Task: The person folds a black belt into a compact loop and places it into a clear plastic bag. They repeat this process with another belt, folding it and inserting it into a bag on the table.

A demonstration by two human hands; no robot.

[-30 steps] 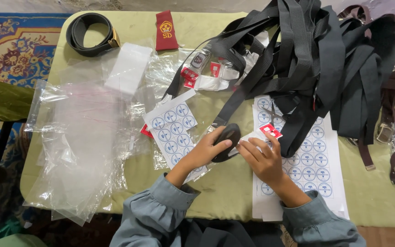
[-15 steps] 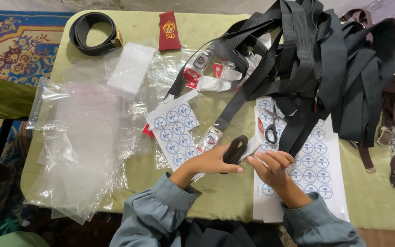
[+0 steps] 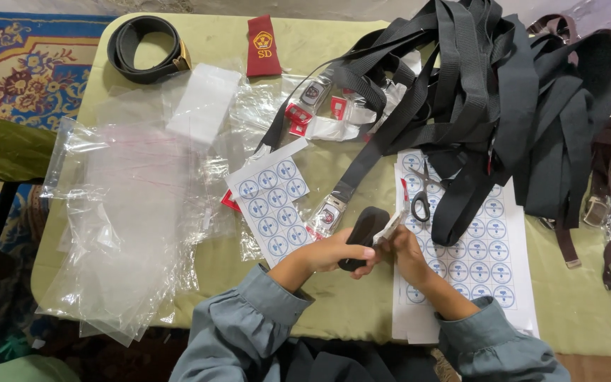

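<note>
My left hand (image 3: 335, 252) grips a black rolled belt end (image 3: 365, 226) just above the near middle of the green table (image 3: 263, 276). My right hand (image 3: 406, 249) pinches a small white tag (image 3: 390, 228) at the top of that black piece. Both hands hover over the left edge of a white sheet of round blue-and-white stickers (image 3: 482, 262). A black strap with a clear-wrapped silver buckle (image 3: 328, 213) lies just beyond my left hand.
A big pile of black belts (image 3: 503, 92) covers the far right. Scissors (image 3: 422, 194) lie on the sticker sheet. A smaller sticker sheet (image 3: 271, 198), clear plastic bags (image 3: 129, 212), a coiled black belt (image 3: 143, 49) and a red badge (image 3: 263, 46) lie to the left.
Both hands have lifted the black piece off the sticker sheet and tilted it upright. My right hand has moved from the sheet up to the white tag at its top.
</note>
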